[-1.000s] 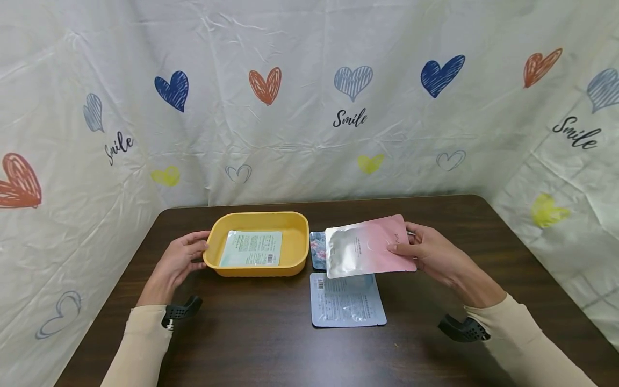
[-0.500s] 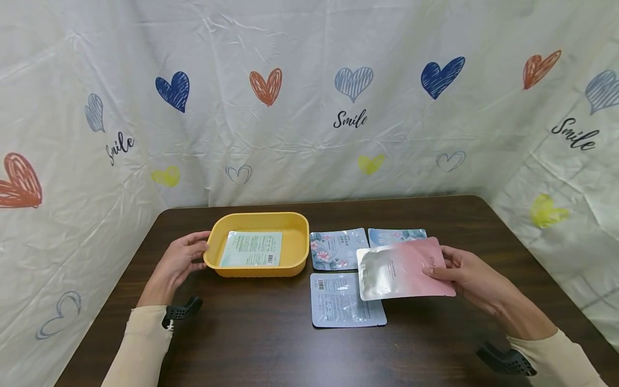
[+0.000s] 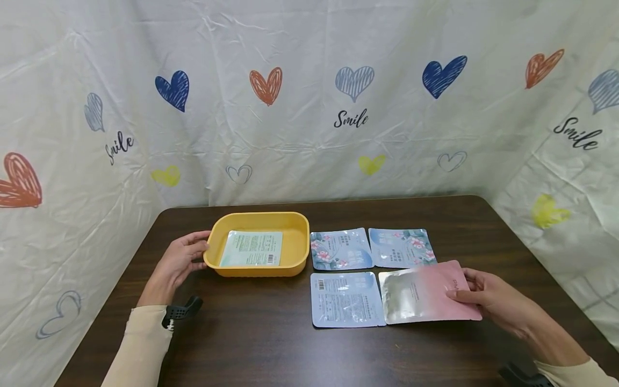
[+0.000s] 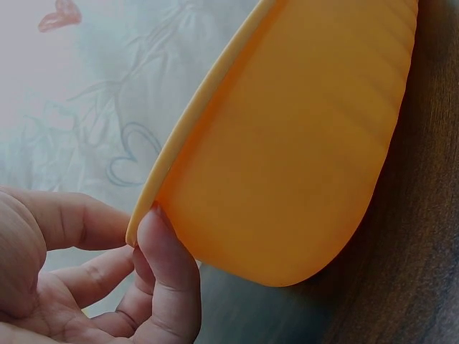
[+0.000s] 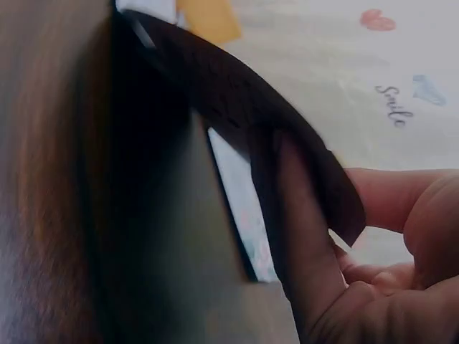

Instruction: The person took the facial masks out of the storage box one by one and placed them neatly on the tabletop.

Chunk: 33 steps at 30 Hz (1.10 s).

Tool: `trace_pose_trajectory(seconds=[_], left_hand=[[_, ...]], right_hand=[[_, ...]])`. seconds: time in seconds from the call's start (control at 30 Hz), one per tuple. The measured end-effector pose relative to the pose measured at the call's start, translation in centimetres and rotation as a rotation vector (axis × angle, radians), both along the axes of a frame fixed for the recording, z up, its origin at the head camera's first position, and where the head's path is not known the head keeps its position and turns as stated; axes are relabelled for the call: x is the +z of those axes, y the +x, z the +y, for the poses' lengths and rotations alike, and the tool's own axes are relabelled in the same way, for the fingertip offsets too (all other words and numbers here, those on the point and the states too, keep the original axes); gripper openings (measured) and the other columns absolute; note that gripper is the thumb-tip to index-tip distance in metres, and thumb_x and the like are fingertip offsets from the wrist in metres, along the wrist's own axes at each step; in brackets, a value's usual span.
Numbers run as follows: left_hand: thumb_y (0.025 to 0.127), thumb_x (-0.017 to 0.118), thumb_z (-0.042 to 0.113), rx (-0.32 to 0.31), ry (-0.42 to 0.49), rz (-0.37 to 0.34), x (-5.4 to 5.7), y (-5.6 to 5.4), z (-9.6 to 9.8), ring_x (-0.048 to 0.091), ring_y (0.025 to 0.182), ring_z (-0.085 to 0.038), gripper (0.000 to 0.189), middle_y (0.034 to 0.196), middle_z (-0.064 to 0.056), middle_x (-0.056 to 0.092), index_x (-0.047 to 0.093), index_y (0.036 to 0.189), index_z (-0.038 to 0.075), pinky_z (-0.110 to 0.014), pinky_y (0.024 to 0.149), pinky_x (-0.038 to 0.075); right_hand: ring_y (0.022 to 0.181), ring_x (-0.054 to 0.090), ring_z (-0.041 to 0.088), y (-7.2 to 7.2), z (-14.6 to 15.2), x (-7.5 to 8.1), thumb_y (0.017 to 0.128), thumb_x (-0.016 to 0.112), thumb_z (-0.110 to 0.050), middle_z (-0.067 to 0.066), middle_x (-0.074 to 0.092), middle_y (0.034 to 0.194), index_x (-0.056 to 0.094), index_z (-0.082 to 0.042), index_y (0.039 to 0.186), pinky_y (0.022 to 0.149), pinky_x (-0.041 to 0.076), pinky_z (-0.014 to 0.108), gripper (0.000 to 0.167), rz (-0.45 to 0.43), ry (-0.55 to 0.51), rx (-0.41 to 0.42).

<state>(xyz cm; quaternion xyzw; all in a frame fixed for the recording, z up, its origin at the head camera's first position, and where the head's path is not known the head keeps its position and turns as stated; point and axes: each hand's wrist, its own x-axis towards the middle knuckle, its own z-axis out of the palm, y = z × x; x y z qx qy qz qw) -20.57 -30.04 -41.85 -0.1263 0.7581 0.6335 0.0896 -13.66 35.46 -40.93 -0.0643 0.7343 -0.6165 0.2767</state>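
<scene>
My right hand [image 3: 503, 303] pinches the right end of a pink-and-silver sheet mask packet [image 3: 425, 293], thumb on top. The packet lies low over the table, its silver end beside a pale blue packet [image 3: 347, 301] with printed text. In the right wrist view the packet [image 5: 237, 93] looks dark and bowed from the grip. At the left, my left hand [image 3: 176, 263] pinches the rim of a yellow plastic basket [image 3: 295, 269]; the left wrist view has thumb and finger on the basket's rim [image 4: 193, 107]. A mint-green packet [image 3: 251, 248] lies inside the basket.
Two blue floral packets, one beside the basket [image 3: 340, 249] and one to its right [image 3: 402, 247], lie behind the held packet on the dark wooden table [image 3: 271, 333]. A white cloth with printed hearts [image 3: 290, 134] hangs behind and at both sides.
My right hand has carried the pink-and-silver packet right and toward me, down beside the text-printed blue packet, uncovering the two floral packets. The left hand and basket stay put.
</scene>
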Motion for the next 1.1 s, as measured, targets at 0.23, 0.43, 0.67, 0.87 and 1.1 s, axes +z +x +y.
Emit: trace_pose_trajectory(seconds=[0.23, 0.43, 0.67, 0.87, 1.1], left_hand=[[0.104, 0.057, 0.018, -0.003, 0.004, 0.006, 0.1, 0.1, 0.1, 0.063, 0.097, -0.017, 0.052, 0.144, -0.018, 0.048, 0.043, 0.153, 0.007, -0.029, 0.078, 0.057], [0.104, 0.056, 0.018, -0.002, 0.009, 0.007, 0.2, 0.1, 0.1, 0.062, 0.097, -0.018, 0.053, 0.144, -0.018, 0.048, 0.042, 0.154, 0.007, -0.029, 0.077, 0.057], [0.104, 0.057, 0.018, 0.000, 0.009, 0.003, 0.0, 0.0, 0.0, 0.062, 0.099, -0.020, 0.053, 0.145, -0.018, 0.047, 0.042, 0.154, 0.007, -0.029, 0.078, 0.057], [0.104, 0.056, 0.018, -0.003, 0.011, 0.005, -0.1, 0.0, 0.0, 0.060, 0.102, -0.023, 0.053, 0.146, -0.018, 0.046, 0.042, 0.154, 0.008, -0.029, 0.079, 0.057], [0.105, 0.056, 0.018, -0.007, 0.005, 0.008, 0.0, 0.0, 0.0, 0.061, 0.100, -0.022, 0.052, 0.146, -0.018, 0.046, 0.042, 0.154, 0.007, -0.029, 0.078, 0.057]], right_hand=[[0.076, 0.067, 0.015, 0.4, 0.0, -0.4, 0.100, 0.063, -0.016, 0.006, 0.067, 0.096, 0.027, 0.022, 0.142, 0.067, 0.058, 0.033, 0.067, 0.078, 0.240, -0.088], [0.077, 0.065, 0.015, 0.3, -0.4, 0.2, 0.097, 0.067, -0.017, 0.011, 0.067, 0.100, 0.034, 0.024, 0.137, 0.067, 0.057, 0.032, 0.066, 0.141, 0.378, -0.112], [0.089, 0.064, 0.022, -0.2, -0.4, 1.2, 0.099, 0.067, -0.027, 0.013, 0.070, 0.102, 0.051, 0.019, 0.131, 0.070, 0.055, 0.034, 0.058, 0.294, 0.670, -0.099], [0.098, 0.067, 0.043, -0.4, -0.5, 2.3, 0.097, 0.066, -0.034, 0.021, 0.074, 0.102, 0.063, 0.011, 0.122, 0.077, 0.054, 0.055, 0.052, 0.509, 0.926, -0.115], [0.091, 0.071, 0.027, -0.8, -2.9, 3.2, 0.098, 0.067, -0.027, 0.011, 0.075, 0.098, 0.065, 0.006, 0.122, 0.073, 0.056, 0.041, 0.041, 0.551, 0.782, -0.148]])
